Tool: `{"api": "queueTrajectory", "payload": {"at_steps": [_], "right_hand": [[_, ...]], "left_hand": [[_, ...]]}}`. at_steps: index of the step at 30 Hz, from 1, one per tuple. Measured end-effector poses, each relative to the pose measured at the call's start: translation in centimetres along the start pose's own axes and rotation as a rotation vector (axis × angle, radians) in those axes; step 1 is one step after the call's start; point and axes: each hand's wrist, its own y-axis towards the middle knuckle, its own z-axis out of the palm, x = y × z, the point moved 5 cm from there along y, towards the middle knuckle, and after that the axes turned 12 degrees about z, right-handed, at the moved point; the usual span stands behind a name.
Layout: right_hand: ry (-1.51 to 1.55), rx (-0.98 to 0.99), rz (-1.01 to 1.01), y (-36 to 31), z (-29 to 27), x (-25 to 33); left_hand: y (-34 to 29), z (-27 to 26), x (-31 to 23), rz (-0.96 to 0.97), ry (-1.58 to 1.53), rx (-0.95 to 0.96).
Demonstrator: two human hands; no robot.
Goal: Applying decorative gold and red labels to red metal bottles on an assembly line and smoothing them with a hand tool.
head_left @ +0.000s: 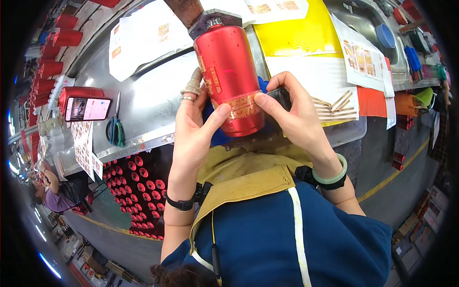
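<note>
A glossy red bottle (228,60) lies lengthwise in front of me, its narrow neck against a dark metal holder (193,14) at the far end. Gold decals mark its left side, and a gold patterned decal band (243,106) wraps the near part. My left hand (193,126) is closed on the bottle's left side, its thumb pressed on the band; one finger wears a cloth wrap. From the right, my right hand (301,115) grips the same end, thumb on the band and index finger bent beside it. Something blue shows behind the bottle, mostly hidden.
Left on the metal bench (153,86) are scissors (114,126), a phone (89,109) leaning on another red bottle (81,93), and decal sheets (83,143). To the right lie a yellow sheet (296,36), gold strips (339,103) and a blue bowl (385,36). Several red bottles (138,191) stand below.
</note>
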Motion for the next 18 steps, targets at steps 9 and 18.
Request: {"api": "queueTrajectory", "payload": {"at_steps": [9, 18], "right_hand": [[-0.034, -0.012, 0.042, 0.1, -0.2, -0.4], [0.064, -0.196, -0.105, 0.9, -3.5, -1.0]], "left_hand": [[0.1, 0.2, -0.2, 0.015, -0.001, 0.003], [0.2, 0.7, -0.7, -0.012, -0.019, 0.018]]}}
